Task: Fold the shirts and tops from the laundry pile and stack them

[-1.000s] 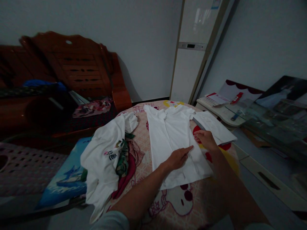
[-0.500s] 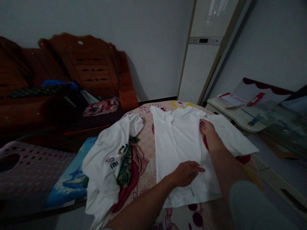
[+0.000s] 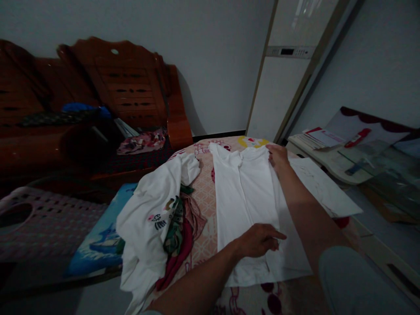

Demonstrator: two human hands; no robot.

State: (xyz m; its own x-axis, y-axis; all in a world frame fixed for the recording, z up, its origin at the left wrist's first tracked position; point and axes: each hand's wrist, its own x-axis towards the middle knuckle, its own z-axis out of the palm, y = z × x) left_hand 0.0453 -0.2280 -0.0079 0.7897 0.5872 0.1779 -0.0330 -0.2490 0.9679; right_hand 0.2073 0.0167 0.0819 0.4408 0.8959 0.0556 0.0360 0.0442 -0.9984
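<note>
A white shirt [image 3: 243,192] with a collar and a front seam lies spread on the round table, its collar end away from me. My right hand [image 3: 277,155] is at its far right shoulder, fingers closed on the edge of the cloth. My left hand [image 3: 260,240] rests on the lower part of the shirt, palm down, index finger stretched out and the others slightly bent. Under my right forearm, part of the shirt's right side is hidden. A folded white garment [image 3: 323,186] lies just to the right.
Left on the table is a heap: a white printed top [image 3: 147,218] over a green patterned cloth [image 3: 173,232] and a dark red one [image 3: 180,258]. A patterned tablecloth [image 3: 206,205] covers the table. Around it stand a wooden sofa [image 3: 131,83], pink woven chair [image 3: 65,214] and side cabinet [image 3: 328,157].
My right hand has moved away from me along the shirt's right edge to the shoulder, and the sleeve there no longer spreads outward. My left hand stays on the lower shirt. The view has shifted slightly.
</note>
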